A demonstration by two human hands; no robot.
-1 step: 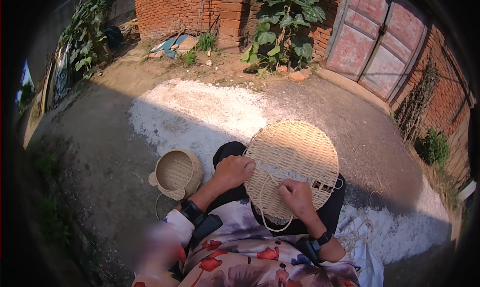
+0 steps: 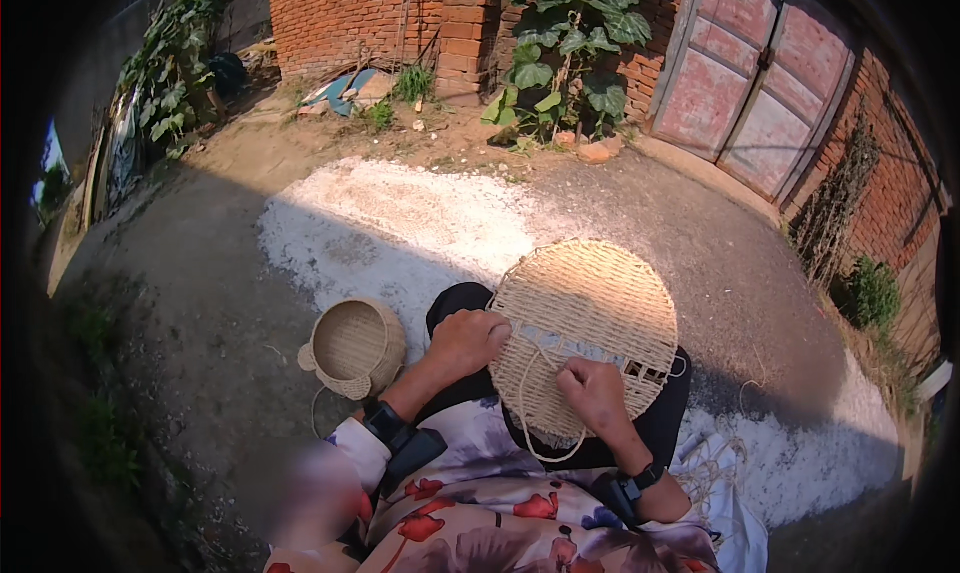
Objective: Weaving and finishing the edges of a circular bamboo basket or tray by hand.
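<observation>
A round, flat woven straw piece (image 2: 590,283) rests across my lap, tilted toward me. A narrow open gap (image 2: 580,347) crosses its middle, with a few bare strands at the right end. My left hand (image 2: 468,345) is closed on the left edge of the piece, its fingertips partly hidden. Over the lower half, my right hand (image 2: 597,393) is pinched shut on a pale cord (image 2: 522,403), which comes from the gap and hangs in a loop past the lower edge. The exact grip at my right fingertips is hard to see.
A small woven basket (image 2: 352,345) with rounded tabs stands on the ground at my left. White cloth with loose strands (image 2: 722,483) lies by my right side. Farther off are a leafy plant (image 2: 570,53), a brick wall (image 2: 350,18) and a faded red double door (image 2: 755,73).
</observation>
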